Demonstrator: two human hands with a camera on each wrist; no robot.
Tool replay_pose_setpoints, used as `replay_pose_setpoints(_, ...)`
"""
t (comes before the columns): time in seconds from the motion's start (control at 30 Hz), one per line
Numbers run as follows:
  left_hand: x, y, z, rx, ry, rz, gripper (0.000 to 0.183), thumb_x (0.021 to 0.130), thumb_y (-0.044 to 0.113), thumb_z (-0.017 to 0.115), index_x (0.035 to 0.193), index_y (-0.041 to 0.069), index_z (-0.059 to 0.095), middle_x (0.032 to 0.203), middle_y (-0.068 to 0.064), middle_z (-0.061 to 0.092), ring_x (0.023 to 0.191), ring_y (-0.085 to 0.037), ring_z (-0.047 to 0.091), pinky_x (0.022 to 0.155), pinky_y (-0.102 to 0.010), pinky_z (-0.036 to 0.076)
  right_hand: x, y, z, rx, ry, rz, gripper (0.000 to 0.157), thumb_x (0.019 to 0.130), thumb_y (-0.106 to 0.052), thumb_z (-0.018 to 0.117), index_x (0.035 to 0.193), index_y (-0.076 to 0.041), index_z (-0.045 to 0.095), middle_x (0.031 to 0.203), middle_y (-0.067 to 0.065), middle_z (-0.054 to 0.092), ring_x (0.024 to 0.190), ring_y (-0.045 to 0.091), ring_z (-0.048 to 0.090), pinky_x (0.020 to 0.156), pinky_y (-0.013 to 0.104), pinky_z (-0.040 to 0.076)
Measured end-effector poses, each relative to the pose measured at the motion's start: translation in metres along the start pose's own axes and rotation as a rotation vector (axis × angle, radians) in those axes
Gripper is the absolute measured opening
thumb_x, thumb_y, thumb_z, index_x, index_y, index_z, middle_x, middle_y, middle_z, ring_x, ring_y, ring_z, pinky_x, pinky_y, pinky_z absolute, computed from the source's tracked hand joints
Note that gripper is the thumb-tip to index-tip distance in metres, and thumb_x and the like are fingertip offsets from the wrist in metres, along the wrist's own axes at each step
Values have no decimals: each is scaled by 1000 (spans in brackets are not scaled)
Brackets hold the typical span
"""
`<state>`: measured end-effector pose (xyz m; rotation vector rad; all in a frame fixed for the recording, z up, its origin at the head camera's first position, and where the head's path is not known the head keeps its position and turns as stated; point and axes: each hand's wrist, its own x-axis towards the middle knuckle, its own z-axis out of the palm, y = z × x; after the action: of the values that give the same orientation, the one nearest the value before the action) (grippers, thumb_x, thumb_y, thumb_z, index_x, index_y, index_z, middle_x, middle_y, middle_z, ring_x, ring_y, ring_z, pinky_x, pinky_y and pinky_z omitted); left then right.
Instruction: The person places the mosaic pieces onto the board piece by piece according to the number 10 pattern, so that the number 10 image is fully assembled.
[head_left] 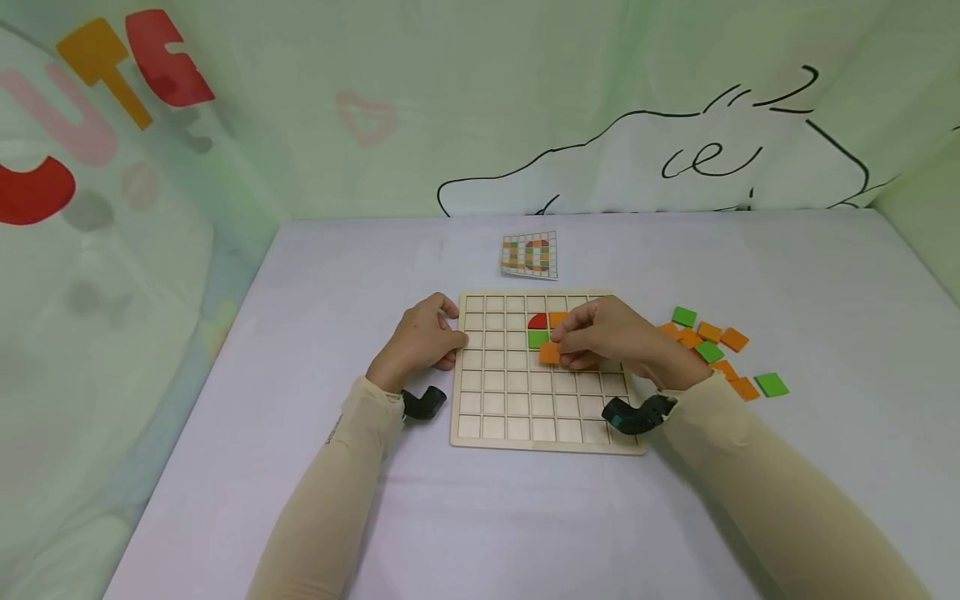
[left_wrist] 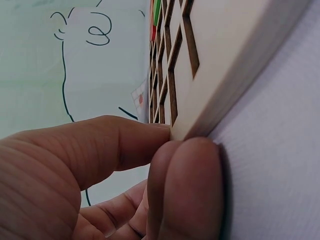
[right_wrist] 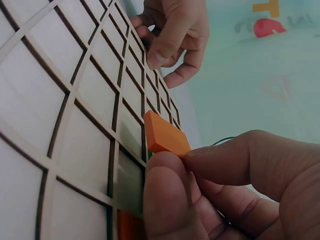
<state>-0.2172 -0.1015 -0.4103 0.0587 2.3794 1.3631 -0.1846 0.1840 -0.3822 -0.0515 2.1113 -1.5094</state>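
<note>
My right hand pinches an orange square tile between thumb and fingers, close over a wooden grid board. Beside that tile, a green square and a red quarter-round piece lie in cells of the board, along with another orange square. At the board's left edge, my left hand grips the rim; its thumb lies on the top side and the fingertips press against the edge. Part of the board is hidden under my right hand.
Several loose orange and green tiles lie to the right of the board, one green tile a little apart. Behind the board lies a small pattern card. A printed curtain hangs beyond the table's back edge.
</note>
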Motion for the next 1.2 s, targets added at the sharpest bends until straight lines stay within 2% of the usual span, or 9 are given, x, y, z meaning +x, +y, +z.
replay_pose_setpoints(0.27,1,0,1,8,0,6,37,90,2,69,124,3,55,94,-14,62,63,-17,68,58,-30,64,5,-2,5,-4,-5,11,22,95,0,66,112,14,64,90,14,72,75,18,70,72,28,65)
replay_pose_setpoints(0.83,0,0,0,16,-2,7,36,90,2,69,123,3,54,93,-13,61,63,-17,68,58,-30,63,7,-2,11,-75,20,34,18,95,-4,70,108,9,68,88,11,72,74,18,68,69,27,63)
replay_pose_setpoints(1.2,0,1,0,24,-2,11,36,91,2,70,123,3,54,93,-14,61,63,-17,68,58,-30,63,6,-3,13,-136,26,12,19,97,-7,70,109,7,72,85,9,72,74,17,66,69,26,62)
